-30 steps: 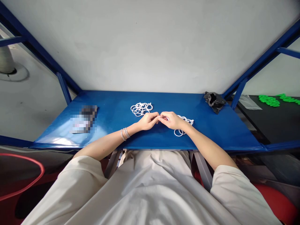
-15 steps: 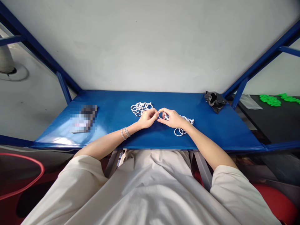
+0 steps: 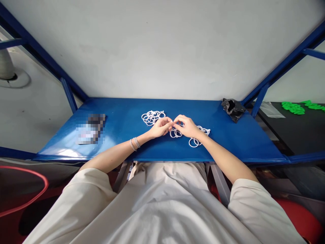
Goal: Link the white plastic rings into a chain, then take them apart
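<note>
Over the middle of the blue table (image 3: 142, 145), the fingertips of my two hands meet. My left hand (image 3: 160, 128), with bracelets at its wrist, is closed in a pinch at the edge of some thin white rings (image 3: 175, 133). Thumb and fingers of my right hand (image 3: 187, 126) pinch the same rings, which show just below the fingertips; the exact grip point is hidden. Beyond my left hand lies a heap of linked white rings (image 3: 151, 118). A second group of white rings (image 3: 204, 130) rests by my right wrist, partly covered by it.
A crumpled black plastic bag (image 3: 236, 112) sits at the table's back right corner. Toward the left lies a blurred-out flat item (image 3: 90, 129). Blue frame bars (image 3: 69, 95) rise at both sides. Bright green pieces (image 3: 293, 108) lie on a dark surface to the right.
My right hand has turned and its fingers have closed in toward my left fingertips. The ring framed between its fingers before now shows with others below the fingertips.
</note>
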Demonstrator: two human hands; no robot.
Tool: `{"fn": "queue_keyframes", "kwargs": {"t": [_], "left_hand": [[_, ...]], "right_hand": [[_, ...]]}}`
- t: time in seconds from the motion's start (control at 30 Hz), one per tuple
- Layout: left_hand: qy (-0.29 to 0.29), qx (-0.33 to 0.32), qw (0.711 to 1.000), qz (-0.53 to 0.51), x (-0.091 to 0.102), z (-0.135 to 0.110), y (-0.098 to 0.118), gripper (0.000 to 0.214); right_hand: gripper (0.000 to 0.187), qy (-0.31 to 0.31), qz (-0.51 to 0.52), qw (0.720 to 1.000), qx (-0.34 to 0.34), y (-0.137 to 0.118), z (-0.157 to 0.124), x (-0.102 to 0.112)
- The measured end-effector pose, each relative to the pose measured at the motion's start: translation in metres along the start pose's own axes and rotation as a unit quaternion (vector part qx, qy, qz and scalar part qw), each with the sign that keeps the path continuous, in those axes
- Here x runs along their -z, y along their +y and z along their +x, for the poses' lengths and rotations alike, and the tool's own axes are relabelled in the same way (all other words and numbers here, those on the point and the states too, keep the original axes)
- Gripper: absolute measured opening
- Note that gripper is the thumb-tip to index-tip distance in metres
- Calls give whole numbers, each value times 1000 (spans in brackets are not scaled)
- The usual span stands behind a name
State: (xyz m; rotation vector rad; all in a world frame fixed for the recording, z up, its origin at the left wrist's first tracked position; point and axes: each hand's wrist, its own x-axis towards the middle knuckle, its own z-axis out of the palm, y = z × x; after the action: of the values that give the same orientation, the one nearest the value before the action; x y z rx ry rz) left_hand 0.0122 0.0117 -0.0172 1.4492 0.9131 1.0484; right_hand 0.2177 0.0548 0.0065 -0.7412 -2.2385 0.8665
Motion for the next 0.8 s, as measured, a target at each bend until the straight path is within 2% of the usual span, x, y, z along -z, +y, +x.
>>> {"fn": "queue_keyframes", "kwargs": {"t": [0.07, 0.13, 0.17, 0.23, 0.4, 0.53, 0.6, 0.7, 0.73, 0.8], "left_hand": [[-23, 11, 1000, 12, 1, -2, 3, 57], [-42, 27, 999, 10, 2, -3, 5, 62], [-55, 36, 998, 5, 2, -4, 6, 64], [-88, 51, 995, -6, 1, -5, 7, 65], [-135, 76, 988, -24, -3, -7, 9, 64], [-160, 64, 985, -10, -1, -8, 9, 66], [-155, 58, 986, 15, 2, -8, 8, 65], [-126, 52, 990, 33, 6, -6, 6, 60], [-116, 47, 992, 27, 7, -5, 4, 59], [-102, 35, 994, 2, 8, -4, 2, 58]], "right_hand": [[37, -51, 106, 991, -70, 0, 0, -2], [42, -114, 211, 963, -122, 1, 0, -5], [43, -136, 243, 951, -132, 0, 0, -6], [42, -152, 256, 947, -125, 0, -1, -7], [45, -151, 210, 963, -79, 1, -2, -6], [53, -155, 172, 971, -50, 2, -2, -7], [45, -149, 135, 979, -47, 2, -3, -6], [28, -81, 38, 996, -23, 2, -3, -2], [29, -60, 6, 998, -9, 2, -3, 0], [45, -50, -42, 998, 10, 3, -3, 4]]}}
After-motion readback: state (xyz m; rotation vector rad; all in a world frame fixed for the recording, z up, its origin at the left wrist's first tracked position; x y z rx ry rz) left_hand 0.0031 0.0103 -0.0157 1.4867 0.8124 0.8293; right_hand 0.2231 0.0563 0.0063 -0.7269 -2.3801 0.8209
